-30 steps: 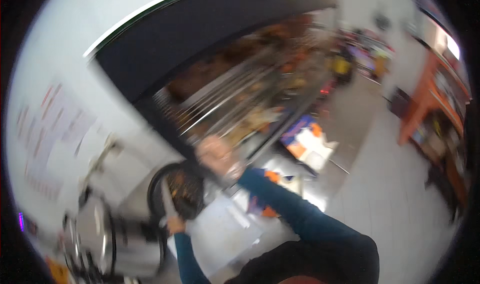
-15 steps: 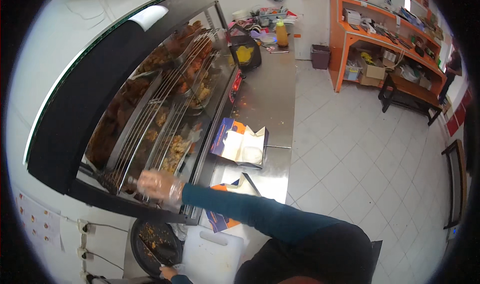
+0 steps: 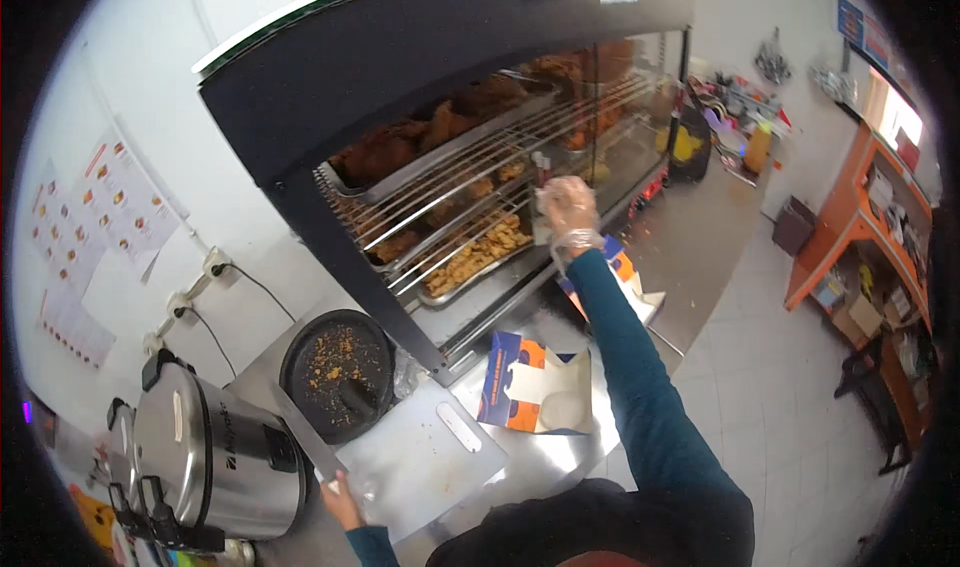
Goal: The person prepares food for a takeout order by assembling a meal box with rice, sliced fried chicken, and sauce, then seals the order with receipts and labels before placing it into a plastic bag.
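Currently our right grip (image 3: 568, 210), in a clear plastic glove, is up at the front of the food display case (image 3: 400, 92), against the near edge of its glass pane (image 3: 632, 122). The fingers are bent, but we cannot tell whether they are closed around anything there. Our left grip (image 3: 343, 504) is low on the other side, wrapped around the handle of a knife (image 3: 308, 434), whose blade slants up past the left side of a round black pan (image 3: 330, 362). Crumbs are scattered in that pan.

Just beside it lies our white cutting board (image 3: 425, 467), with a few crumbs on it. Inside the case, below the wire rack (image 3: 430, 207), we see a tray of golden fried pieces (image 3: 485, 254). An open blue and orange box (image 3: 545, 392) stands on the steel counter (image 3: 705, 222) near the board; another box (image 3: 640, 292) is partly hidden behind our right sleeve (image 3: 635, 367). A big steel cooker (image 3: 240, 457) stands left of the knife.
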Demonstrator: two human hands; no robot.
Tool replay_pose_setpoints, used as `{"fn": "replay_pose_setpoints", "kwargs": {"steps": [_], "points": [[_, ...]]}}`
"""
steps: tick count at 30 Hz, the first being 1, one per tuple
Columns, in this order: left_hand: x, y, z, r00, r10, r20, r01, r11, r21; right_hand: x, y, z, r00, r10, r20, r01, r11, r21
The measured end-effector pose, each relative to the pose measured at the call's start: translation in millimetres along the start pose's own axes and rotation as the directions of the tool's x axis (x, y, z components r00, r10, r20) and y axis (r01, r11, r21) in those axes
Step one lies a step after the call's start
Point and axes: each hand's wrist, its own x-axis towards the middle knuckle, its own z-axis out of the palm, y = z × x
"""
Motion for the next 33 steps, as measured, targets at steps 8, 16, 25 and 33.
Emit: {"fn": "replay_pose_setpoints", "kwargs": {"steps": [8, 16, 25, 33], "points": [[-128, -47, 14, 0.988, 0.002, -0.157, 0.039, 0.967, 0.253, 32, -16, 11, 0.979, -0.006, -0.202, -0.057, 0.951, -0.305], [-163, -37, 34, 0.972, -0.092, -0.218, 0.156, 0.943, 0.294, 163, -114, 69, 0.796, 0.093, 0.598, 0.315, 0.781, -0.540], [-151, -20, 48, 0.961, -0.129, -0.246, 0.195, 0.944, 0.268, 195, -58, 136, 0.843, -0.130, 0.522, 0.378, 0.834, -0.402], [-148, -36, 45, 0.941, -0.245, -0.234, 0.297, 0.929, 0.219, 226, -4, 99, 0.868, -0.227, 0.442, 0.460, 0.701, -0.545]]}}
